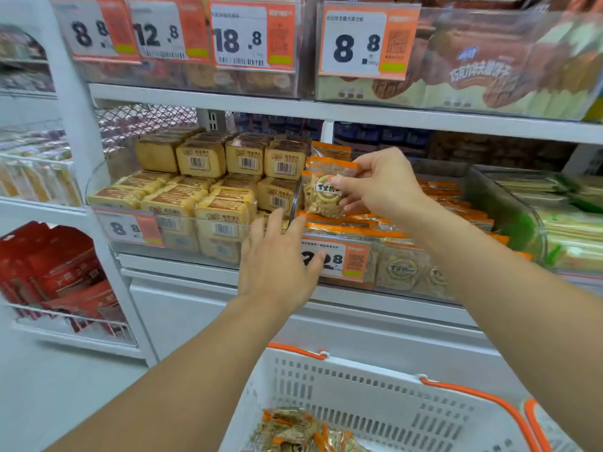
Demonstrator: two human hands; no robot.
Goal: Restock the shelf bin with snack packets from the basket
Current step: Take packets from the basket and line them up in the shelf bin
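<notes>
My right hand (378, 184) holds a snack packet (321, 194), clear with an orange top and a round label, upright at the left end of the clear shelf bin (404, 272). More orange-edged packets (450, 199) lie flat inside that bin. My left hand (280, 259) rests with fingers spread on the bin's front left corner, partly covering the price tag (346, 259). Below, the white basket (368, 386) with orange handles holds several more packets (293, 432) at its bottom.
The neighbouring bin on the left is stacked with yellow cake packs (208, 187). A bin of green-and-white packets (571, 223) stands on the right. An upper shelf (326, 109) with price-tagged bins hangs above. Red packs (62, 269) fill a wire rack at far left.
</notes>
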